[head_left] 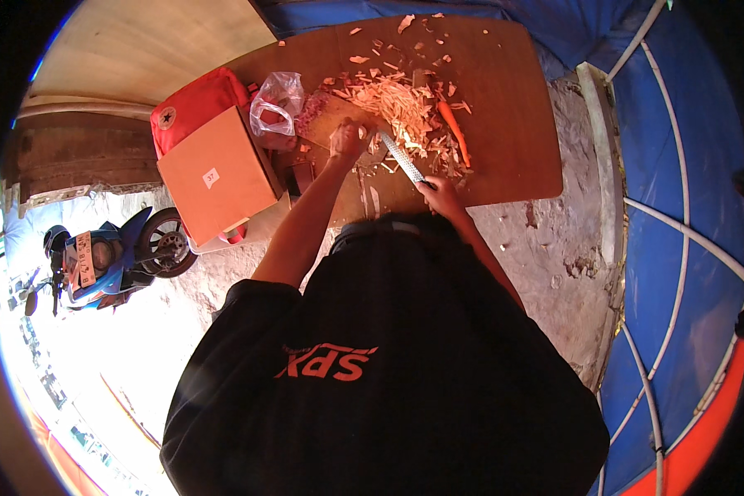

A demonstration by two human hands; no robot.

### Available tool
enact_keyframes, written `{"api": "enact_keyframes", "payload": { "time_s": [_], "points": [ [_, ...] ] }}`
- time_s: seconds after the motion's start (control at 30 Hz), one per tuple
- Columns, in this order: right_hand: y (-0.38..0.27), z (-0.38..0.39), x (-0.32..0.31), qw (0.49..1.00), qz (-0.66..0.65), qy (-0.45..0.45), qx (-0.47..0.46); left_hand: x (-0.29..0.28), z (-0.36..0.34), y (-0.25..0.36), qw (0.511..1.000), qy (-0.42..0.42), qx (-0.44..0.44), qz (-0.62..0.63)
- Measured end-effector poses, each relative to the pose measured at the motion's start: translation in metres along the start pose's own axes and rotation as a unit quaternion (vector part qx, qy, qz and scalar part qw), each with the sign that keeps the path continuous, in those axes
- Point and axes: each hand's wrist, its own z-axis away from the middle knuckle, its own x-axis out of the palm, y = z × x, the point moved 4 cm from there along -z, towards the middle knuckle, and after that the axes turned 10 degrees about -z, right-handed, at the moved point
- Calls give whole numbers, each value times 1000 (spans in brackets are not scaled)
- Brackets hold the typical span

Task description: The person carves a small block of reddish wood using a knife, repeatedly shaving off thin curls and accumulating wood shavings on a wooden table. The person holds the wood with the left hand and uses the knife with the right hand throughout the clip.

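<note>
My right hand (443,197) grips the handle of a long knife (402,157), and the blade points up and left toward my left hand. My left hand (347,140) is curled, fingers down, on a dark wooden cutting board (326,116) at the edge of a pile of pale orange shavings (397,103). What lies under its fingers is hidden. A whole carrot (453,131) lies just right of the pile. More peelings are scattered over the brown wooden table (512,99).
An orange cardboard box (219,174), a red bag (194,103) and a clear plastic bag (277,103) sit at the table's left end. A blue motorbike (116,256) stands on the ground at left. Blue tarpaulin with white poles (686,165) lines the right.
</note>
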Motion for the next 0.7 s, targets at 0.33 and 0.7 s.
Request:
{"api": "enact_keyframes", "payload": {
  "time_s": [0.33, 0.7],
  "points": [
    [-14, -4, 4, 997, -38, -52, 37, -5, 15, -15, 997, 41, 66, 3],
    [-14, -19, 10, 994, -67, -16, 90, -3, 36, -12, 986, 32, -135, 97]
  ]
}}
